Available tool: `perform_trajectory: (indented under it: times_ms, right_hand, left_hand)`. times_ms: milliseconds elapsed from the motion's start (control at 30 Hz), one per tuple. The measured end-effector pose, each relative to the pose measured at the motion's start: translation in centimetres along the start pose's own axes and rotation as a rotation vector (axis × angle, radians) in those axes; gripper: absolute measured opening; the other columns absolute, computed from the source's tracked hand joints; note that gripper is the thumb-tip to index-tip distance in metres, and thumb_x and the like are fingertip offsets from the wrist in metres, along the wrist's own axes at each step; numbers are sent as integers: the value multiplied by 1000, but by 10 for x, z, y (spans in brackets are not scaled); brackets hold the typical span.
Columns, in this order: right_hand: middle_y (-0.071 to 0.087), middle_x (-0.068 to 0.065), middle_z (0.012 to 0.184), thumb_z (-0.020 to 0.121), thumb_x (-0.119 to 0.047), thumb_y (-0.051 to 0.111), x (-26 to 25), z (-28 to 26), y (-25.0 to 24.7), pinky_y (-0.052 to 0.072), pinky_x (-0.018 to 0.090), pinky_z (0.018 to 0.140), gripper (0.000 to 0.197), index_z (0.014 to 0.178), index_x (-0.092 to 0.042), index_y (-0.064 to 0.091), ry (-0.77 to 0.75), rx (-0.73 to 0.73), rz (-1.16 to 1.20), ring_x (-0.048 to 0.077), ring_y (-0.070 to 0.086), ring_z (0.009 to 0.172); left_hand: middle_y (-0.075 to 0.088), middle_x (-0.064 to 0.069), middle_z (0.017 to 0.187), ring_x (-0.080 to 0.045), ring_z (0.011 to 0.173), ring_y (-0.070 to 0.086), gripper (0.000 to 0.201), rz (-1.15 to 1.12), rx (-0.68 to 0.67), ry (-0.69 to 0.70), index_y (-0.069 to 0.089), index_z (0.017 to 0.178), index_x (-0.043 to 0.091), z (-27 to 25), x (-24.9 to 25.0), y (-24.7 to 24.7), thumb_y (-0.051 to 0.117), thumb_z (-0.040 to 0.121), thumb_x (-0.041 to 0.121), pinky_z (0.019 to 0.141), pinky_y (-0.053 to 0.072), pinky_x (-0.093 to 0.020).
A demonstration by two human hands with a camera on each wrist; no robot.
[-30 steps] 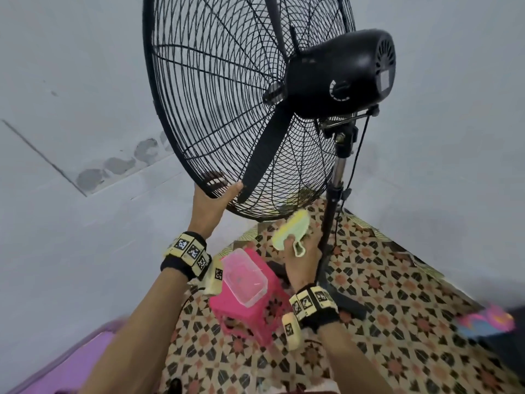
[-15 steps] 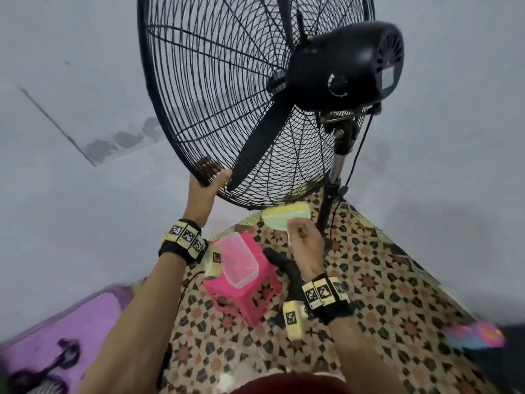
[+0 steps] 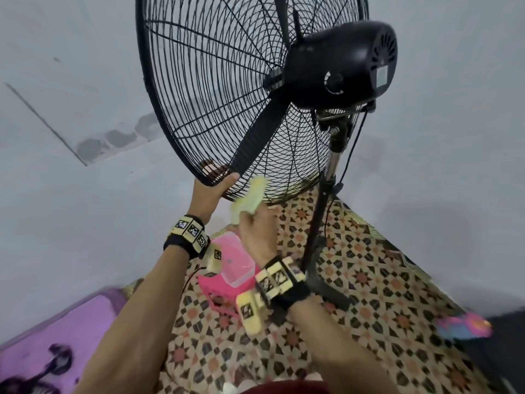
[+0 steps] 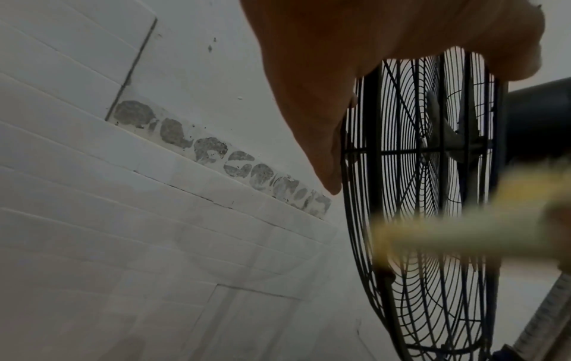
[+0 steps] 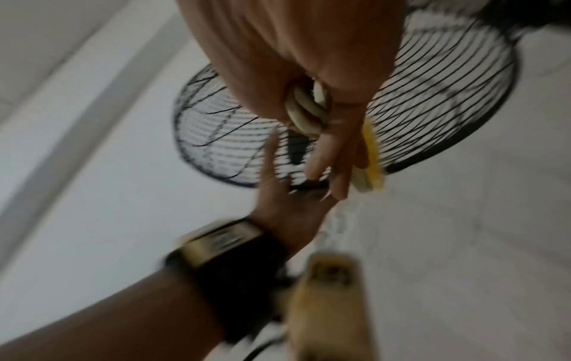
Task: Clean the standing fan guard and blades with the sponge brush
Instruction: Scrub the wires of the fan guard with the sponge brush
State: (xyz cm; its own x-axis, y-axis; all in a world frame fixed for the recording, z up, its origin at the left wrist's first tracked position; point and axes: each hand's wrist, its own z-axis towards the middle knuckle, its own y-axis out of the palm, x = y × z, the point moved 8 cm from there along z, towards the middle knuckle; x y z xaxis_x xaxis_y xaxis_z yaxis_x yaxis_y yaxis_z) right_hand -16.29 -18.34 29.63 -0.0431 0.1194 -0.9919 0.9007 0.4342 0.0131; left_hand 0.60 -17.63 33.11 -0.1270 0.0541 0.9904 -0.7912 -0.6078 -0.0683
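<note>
A black standing fan fills the head view, its wire guard (image 3: 199, 81) round a dark blade (image 3: 258, 137) and a black motor housing (image 3: 341, 64) on a pole. My left hand (image 3: 211, 189) grips the guard's lower rim (image 4: 364, 136), thumb over the back edge. My right hand (image 3: 255, 231) holds a yellow-green sponge brush (image 3: 250, 197) by its looped handle (image 5: 306, 114). The brush is blurred and lies against the bottom of the guard, just right of the left hand. The brush (image 4: 463, 234) also crosses the left wrist view as a blurred band.
A pink stool (image 3: 216, 291) with a clear plastic tub (image 3: 235, 263) on it stands on the patterned floor (image 3: 369, 280) under my wrists. The fan's pole (image 3: 321, 211) and black foot (image 3: 326, 288) stand right of it. Grey tiled walls close in left and right. A purple mat (image 3: 56, 336) lies lower left.
My right hand has brought the sponge brush up and left, from below the guard to its lower rim beside the left hand. The left hand keeps its hold on the rim.
</note>
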Motion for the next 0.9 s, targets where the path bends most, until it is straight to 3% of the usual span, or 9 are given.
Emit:
perform_trajectory:
  times_ms: [67, 200, 300, 367, 467, 600, 667, 767, 900]
  right_hand:
    - [72, 3, 95, 101, -3, 52, 3, -14, 10, 63, 27, 66, 25, 126, -4, 54, -14, -73, 78, 15, 78, 76]
    - [67, -3, 92, 102, -6, 50, 31, 1, -54, 54, 12, 56, 37, 139, -4, 48, 114, 244, -115, 2, 68, 63]
    - [70, 15, 110, 103, -8, 48, 31, 17, -66, 60, 27, 64, 40, 141, 6, 47, 189, 344, -167, 11, 70, 69]
    - [70, 7, 102, 103, -3, 50, 22, 15, -34, 58, 21, 57, 32, 134, 4, 51, 146, 245, 28, 2, 72, 63]
    - [76, 9, 96, 102, -2, 49, 17, -9, 10, 65, 39, 74, 26, 128, -2, 49, 84, -4, 237, 23, 78, 83]
    - [65, 18, 128, 105, -3, 47, 39, -2, -46, 63, 36, 82, 41, 145, -6, 42, 234, 251, 110, 23, 76, 93]
    - [66, 19, 124, 105, -3, 46, 38, 6, -59, 63, 36, 81, 40, 144, 0, 41, 279, 308, 98, 21, 76, 92]
    - [73, 9, 95, 103, -3, 49, 21, 4, -14, 62, 23, 65, 38, 140, -5, 43, 201, 130, 204, 11, 77, 75]
    - [77, 6, 103, 102, -5, 50, 30, -12, 3, 63, 28, 73, 49, 149, -14, 39, 118, -36, 307, 22, 78, 84]
  left_hand:
    - [77, 3, 99, -19, 86, 72, 57, 39, -19, 12, 73, 103, 26, 1, 0, 0, 90, 67, 66, 79, 61, -46]
    - [75, -6, 123, -27, 118, 70, 67, -16, -57, -1, 68, 121, 20, 1, -4, 0, 94, 70, 54, 105, 53, -58]
    - [75, -4, 124, -23, 118, 70, 80, -19, -52, -4, 67, 128, 10, 1, -4, 1, 94, 68, 56, 107, 53, -55]
    - [74, -5, 125, -23, 118, 70, 80, -15, -55, -7, 65, 131, 9, 3, -4, 0, 93, 71, 52, 106, 53, -55]
    - [73, -7, 125, -22, 117, 69, 85, 13, -54, 3, 59, 133, 5, 7, -4, -3, 92, 71, 53, 106, 54, -49]
    - [73, -2, 125, -17, 118, 69, 73, 29, -80, 39, 63, 130, 10, 4, -2, 2, 90, 75, 51, 107, 53, -42]
    - [74, 1, 123, -15, 117, 69, 69, 15, -70, 54, 65, 128, 11, 2, 0, 3, 90, 77, 49, 105, 54, -40]
    - [76, -3, 120, -21, 115, 71, 60, -7, -46, 52, 67, 124, 11, 5, 0, 1, 91, 79, 41, 104, 56, -49]
    - [77, 4, 114, -17, 111, 73, 46, 32, -53, 54, 73, 111, 35, 4, 1, -2, 91, 74, 55, 100, 58, -50]
